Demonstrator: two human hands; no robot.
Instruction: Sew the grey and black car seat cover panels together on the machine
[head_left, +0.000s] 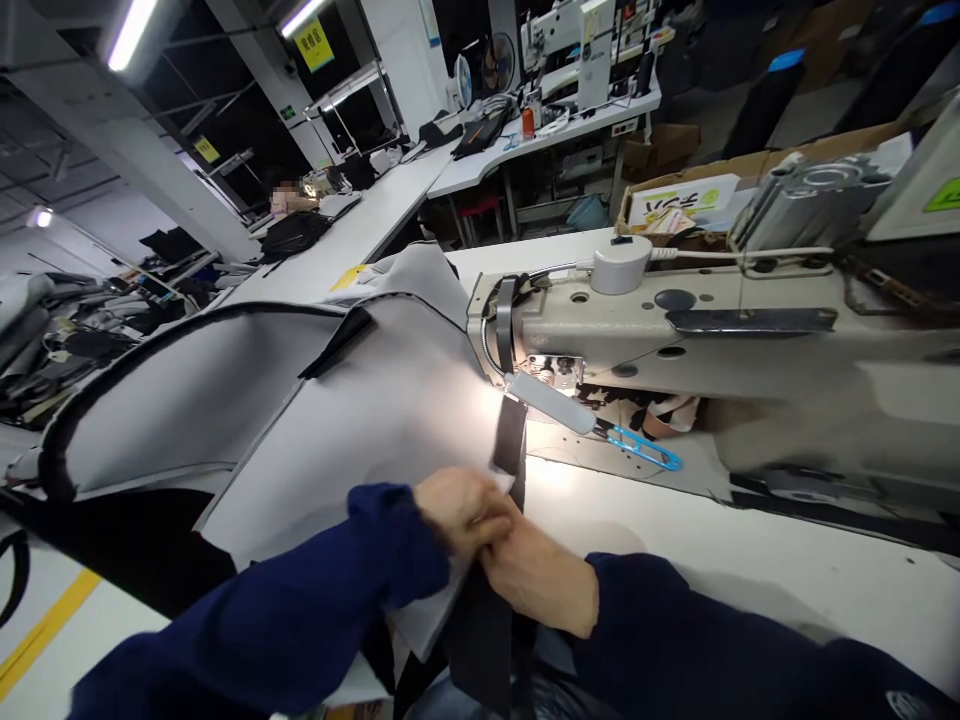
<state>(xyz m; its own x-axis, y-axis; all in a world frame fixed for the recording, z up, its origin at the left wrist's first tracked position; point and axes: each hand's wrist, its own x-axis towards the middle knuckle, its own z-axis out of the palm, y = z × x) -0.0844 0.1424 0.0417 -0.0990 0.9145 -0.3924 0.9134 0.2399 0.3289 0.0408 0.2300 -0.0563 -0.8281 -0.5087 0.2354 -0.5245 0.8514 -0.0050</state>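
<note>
A large grey fabric piece [360,430] with black trim, shaped like part of a bag, spreads across the table on my left. Its right end runs to the sewing machine [570,330], by the lit needle area. My left hand [459,505] is closed on the edge of this piece, a little blurred. Against it, my right hand [536,570] grips the same edge, its fingertips partly hidden behind the left hand. A short black strip [510,437] lies on the edge just beyond my hands. Black fabric [480,640] hangs down below them.
Thread snips [645,447] with a blue handle lie beside the grey lamp head [551,402] at the needle. A cardboard box [630,210] stands behind the machine. A second sewing machine [592,50] is at the back. A person [285,198] sits far left, near black bags.
</note>
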